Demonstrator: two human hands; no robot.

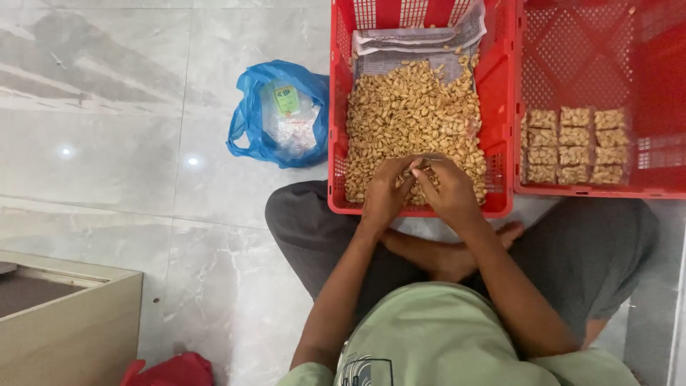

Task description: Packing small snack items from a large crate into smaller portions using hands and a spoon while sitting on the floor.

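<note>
Floor (107,143): pale grey marble tile, fills the left half of the frame. Person sits cross-legged on it, bottom centre, green shirt, dark trousers.

Left crate (500,107): red plastic, top centre, lined with newspaper (414,39). Holds a loose heap of nuts (411,114), tan, look like shelled peanuts, spread over most of the crate bed.

Right crate (600,43): red plastic, top right, touching the first. Mostly bare mesh; a block of small clear packets (575,146) of the same nuts stacked in rows at its near edge.

Wooden box edge (71,322): bottom left. Blue plastic bag (250,121): upper centre-left, just beside the left crate, with small clear bags and a green label inside. Red cloth (171,372) at the bottom edge.

Left hand (386,189) and right hand (450,189): both at the near edge of the nut heap, fingertips meeting. Fingers curled in and pinched together around something small and thin between them. Possibly a packet or a few nuts; too small to tell.

Handling, my read: nuts are light, hard, dry, roll freely. Single ones need a fingertip pinch; bulk needs a cupped scoop. Filled packets are light but slippery film, best held by the edges.
</note>
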